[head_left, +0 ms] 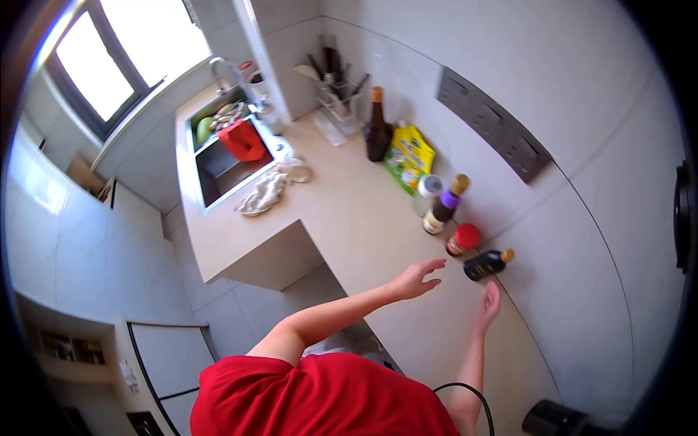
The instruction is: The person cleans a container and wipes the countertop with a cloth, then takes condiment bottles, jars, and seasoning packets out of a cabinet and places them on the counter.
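My left hand (pixel 418 280) reaches over the counter with its fingers stretched out and nothing in them. To its right, my right hand (pixel 489 307) is raised beside the wall, fingers extended, holding nothing. Close to both hands is a small dark bottle (pixel 483 267) with a gold cap; neither hand appears to grip it. Just beyond it sits a jar with a red lid (pixel 462 239). Farther along the wall are a bottle with a purple neck band (pixel 445 206), a glass jar with a pale lid (pixel 427 195) and a yellow-green pouch (pixel 411 158).
A tall dark bottle (pixel 377 132) and a utensil rack (pixel 338 94) stand toward the corner. Cloths (pixel 265 191) lie beside the sink (pixel 206 205), where a red item (pixel 242 140) hangs. Wall sockets (pixel 494 123) sit above the counter (pixel 356 211). A black object (pixel 552 419) is at lower right.
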Demonstrator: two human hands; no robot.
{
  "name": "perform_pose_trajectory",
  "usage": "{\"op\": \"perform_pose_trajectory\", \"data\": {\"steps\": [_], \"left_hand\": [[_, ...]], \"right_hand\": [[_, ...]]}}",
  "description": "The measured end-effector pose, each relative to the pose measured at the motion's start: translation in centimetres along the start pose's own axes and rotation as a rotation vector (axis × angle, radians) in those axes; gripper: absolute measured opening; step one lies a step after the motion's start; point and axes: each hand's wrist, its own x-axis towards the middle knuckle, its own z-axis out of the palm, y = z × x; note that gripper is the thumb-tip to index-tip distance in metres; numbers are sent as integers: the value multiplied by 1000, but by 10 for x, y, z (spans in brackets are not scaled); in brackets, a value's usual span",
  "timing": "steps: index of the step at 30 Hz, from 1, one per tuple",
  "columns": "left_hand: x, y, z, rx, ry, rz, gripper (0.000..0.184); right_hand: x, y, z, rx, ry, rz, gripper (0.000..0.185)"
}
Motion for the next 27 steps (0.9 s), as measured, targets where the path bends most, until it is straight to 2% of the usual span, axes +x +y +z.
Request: {"op": "perform_pose_trajectory", "data": {"steps": [2, 7, 10, 13, 14, 19, 23, 27], "left_hand": [[-29, -22, -35, -331, 83, -139, 41], [-131, -12, -148, -646, 417, -228, 34], [-218, -18, -203, -661, 585, -179, 30], [-317, -22, -244, -689, 745, -163, 28], [-351, -29, -253, -699, 791, -128, 28], [-513, 8, -300, -605, 1182, -122, 26], [-638, 40, -302, -514, 1567, -1, 24], [-744, 81, -275, -401, 1975, 8, 25]], "right_hand": [[-31, 2, -8, 77, 47, 184, 29], [-127, -18, 26, -1, -16, 183, 24], [-169, -48, 101, -6, -185, 144, 22], [-212, -92, 212, 83, -466, 48, 21], [-237, -130, 248, 63, -568, 33, 21], [-352, -214, 429, 250, -1161, -198, 21], [-470, -259, 522, 454, -1510, -239, 19], [-589, -296, 561, 475, -1931, -168, 17]]}}
